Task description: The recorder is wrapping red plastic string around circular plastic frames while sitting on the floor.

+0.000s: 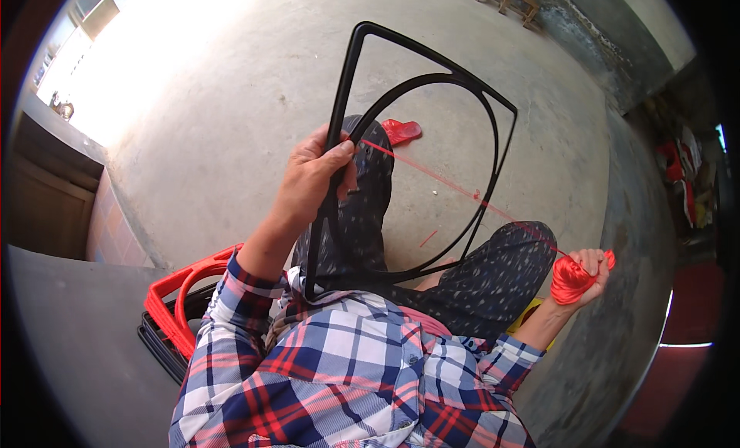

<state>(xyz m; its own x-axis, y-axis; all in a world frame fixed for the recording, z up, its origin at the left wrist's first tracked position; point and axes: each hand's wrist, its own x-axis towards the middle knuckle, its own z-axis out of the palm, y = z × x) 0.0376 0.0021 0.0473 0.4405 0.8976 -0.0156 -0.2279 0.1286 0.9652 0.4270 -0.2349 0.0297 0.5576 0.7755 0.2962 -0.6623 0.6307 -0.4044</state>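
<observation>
Black frame (420, 151), lower edge behind knees

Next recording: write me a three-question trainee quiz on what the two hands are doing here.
1. True or false: the left hand grips the black frame by its left side bar.
2. What does the right hand hold? A) a bundle of red cord B) a hammer C) a blue cup
3. Fill in: a taut red strand runs from the bundle toward the ____ frame.

Key: 1 true; 2 A; 3 black
</observation>
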